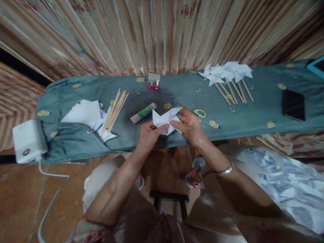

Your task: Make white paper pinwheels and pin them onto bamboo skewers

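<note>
Between my two hands is a white paper pinwheel (164, 118), its corners folded toward the centre, held over the table's near edge. My left hand (151, 132) pinches its lower left side, thumb pressed near the middle. On the right side, my right hand (190, 125) grips the paper with its thumb also close to the centre. A glue stick (143, 112) with a green label lies just beyond my left hand. Scissors with a pale green handle (199, 113) rest beside my right hand, their blades not visible.
Finished pinwheels on sticks (225, 72) lie at the back right. A small red box of metal pins (153, 81) stands open at the back. Wooden sticks (115, 111) and white paper sheets (84, 113) lie left. A phone (293, 105) and a white corded device (29, 141) sit at opposite ends.
</note>
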{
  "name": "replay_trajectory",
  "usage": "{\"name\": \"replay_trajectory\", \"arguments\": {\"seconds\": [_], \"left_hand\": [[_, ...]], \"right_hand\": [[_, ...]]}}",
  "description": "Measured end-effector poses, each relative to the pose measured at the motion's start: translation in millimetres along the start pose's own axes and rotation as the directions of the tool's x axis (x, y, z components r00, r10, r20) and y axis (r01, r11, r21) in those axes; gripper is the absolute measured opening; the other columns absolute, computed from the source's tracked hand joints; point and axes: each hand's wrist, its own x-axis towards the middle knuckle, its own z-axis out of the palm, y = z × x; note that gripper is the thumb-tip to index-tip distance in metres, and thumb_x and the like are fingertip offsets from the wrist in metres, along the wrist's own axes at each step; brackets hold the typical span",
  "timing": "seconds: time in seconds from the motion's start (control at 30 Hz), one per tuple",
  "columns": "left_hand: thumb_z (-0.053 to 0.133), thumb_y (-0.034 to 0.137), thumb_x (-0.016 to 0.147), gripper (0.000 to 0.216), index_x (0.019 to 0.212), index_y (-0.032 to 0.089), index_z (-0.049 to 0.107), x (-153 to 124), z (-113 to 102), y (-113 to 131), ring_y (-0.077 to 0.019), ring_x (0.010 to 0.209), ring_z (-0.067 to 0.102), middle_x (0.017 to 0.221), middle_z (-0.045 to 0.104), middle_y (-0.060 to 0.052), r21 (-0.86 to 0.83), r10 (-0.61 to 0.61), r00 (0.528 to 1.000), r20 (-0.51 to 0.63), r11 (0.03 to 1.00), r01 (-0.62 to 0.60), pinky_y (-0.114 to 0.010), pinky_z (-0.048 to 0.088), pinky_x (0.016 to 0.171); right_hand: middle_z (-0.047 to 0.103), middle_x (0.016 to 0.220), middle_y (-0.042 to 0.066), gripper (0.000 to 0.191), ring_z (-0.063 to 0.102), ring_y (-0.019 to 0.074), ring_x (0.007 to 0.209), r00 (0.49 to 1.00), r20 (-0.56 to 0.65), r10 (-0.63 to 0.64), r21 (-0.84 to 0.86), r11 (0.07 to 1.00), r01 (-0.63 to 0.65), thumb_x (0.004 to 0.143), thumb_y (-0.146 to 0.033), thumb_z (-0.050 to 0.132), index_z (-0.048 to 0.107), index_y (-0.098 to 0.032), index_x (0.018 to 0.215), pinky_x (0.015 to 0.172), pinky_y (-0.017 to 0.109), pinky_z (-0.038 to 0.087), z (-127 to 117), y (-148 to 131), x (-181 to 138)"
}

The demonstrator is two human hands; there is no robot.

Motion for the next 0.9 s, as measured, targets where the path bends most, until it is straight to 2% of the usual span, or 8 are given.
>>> {"name": "replay_trajectory", "arguments": {"seconds": [0.17,0.33,0.7,0.9], "left_hand": [[0.091,0.031,0.040,0.034,0.067,0.016,0.076,0.5,-0.6,3.6,-0.0144,0.058,0.062,0.067,0.074,-0.002,-0.026,-0.003,1.000,-0.019,1.000,0.002,-0.029,0.052,0.064],[0.089,0.032,0.043,0.031,0.066,0.016,0.076,0.0,-2.4,4.4,-0.0137,0.057,0.061,0.065,0.073,-0.001,0.012,0.013,0.999,-0.037,1.000,-0.012,-0.028,0.051,0.062],[0.088,0.031,0.048,0.030,0.070,0.015,0.077,0.9,-4.8,0.2,-0.0142,0.059,0.062,0.068,0.074,-0.002,0.044,0.026,0.999,-0.020,0.999,-0.025,-0.028,0.051,0.064],[0.088,0.029,0.046,0.029,0.069,0.015,0.076,2.4,-5.1,-1.6,-0.0143,0.060,0.062,0.068,0.074,-0.002,0.026,0.012,1.000,0.018,1.000,-0.013,-0.027,0.049,0.064]], "right_hand": [[0.075,0.081,0.001,0.053,0.069,0.0174,0.068,1.000,-0.020,-0.007,0.016,1.000,0.007,0.060,-0.037,0.084,0.057,-0.021,0.102,0.068,0.032,0.056,0.3,-0.3,0.2],[0.075,0.082,0.000,0.056,0.069,0.0169,0.070,1.000,0.021,-0.006,0.002,1.000,0.006,0.057,-0.035,0.087,0.056,-0.021,0.101,0.070,0.031,0.055,0.3,1.3,0.6],[0.073,0.078,0.000,0.045,0.068,0.0176,0.070,0.999,0.035,0.006,-0.011,1.000,-0.006,0.061,-0.036,0.082,0.058,-0.021,0.096,0.067,0.031,0.054,3.5,3.3,-0.5],[0.073,0.077,0.000,0.047,0.067,0.0168,0.067,1.000,-0.004,0.018,-0.002,1.000,-0.018,0.059,-0.035,0.084,0.058,-0.020,0.095,0.065,0.030,0.053,4.5,4.0,-0.5]]}}
